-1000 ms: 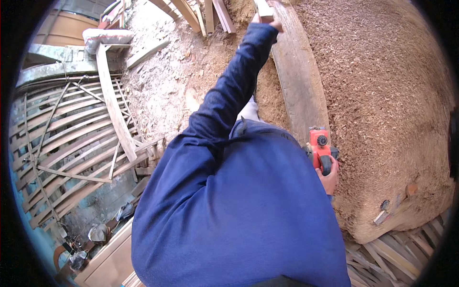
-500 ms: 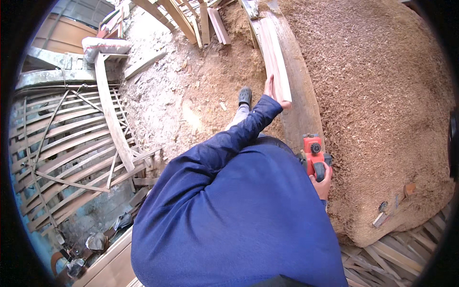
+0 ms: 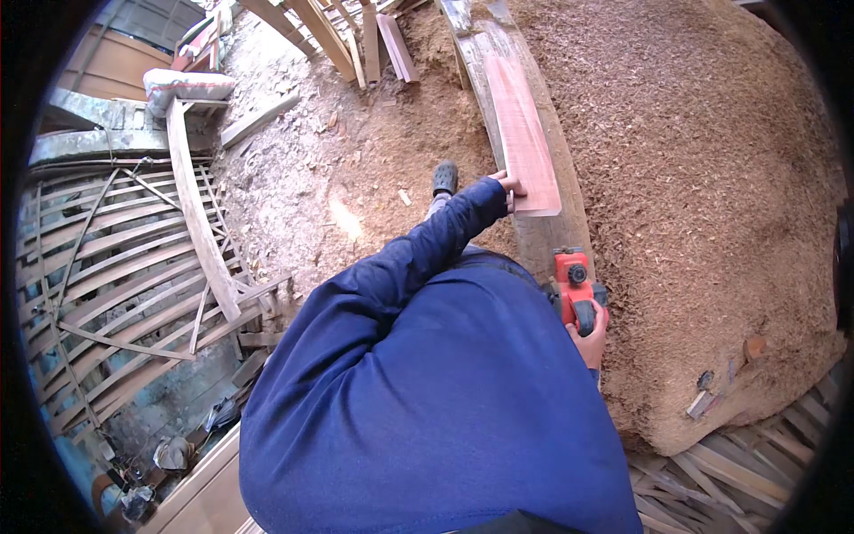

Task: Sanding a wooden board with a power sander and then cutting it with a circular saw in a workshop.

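My left hand (image 3: 511,190) is closed round the left edge of a pinkish board (image 3: 527,133) near its lower end, with fingertips on it. That board lies flat lengthwise on a long weathered beam (image 3: 543,233). My right hand (image 3: 590,334) grips the black handle of a red electric planer (image 3: 571,283), which sits on the beam's lower part, below the board's end. My body in a blue long-sleeved top hides the beam's near end, and my shoe (image 3: 446,178) shows left of the board.
A sawdust mound (image 3: 694,178) spreads on the right, loose slats (image 3: 729,481) below it. Offcuts (image 3: 396,49) lie at the top. On the left are a slatted wooden frame (image 3: 120,258), a long pale timber (image 3: 191,196) and a white sack (image 3: 185,86).
My left hand has drawn back from the top toward me, bringing the board down onto the beam, where it now lies flatter. My right hand stays on the planer.
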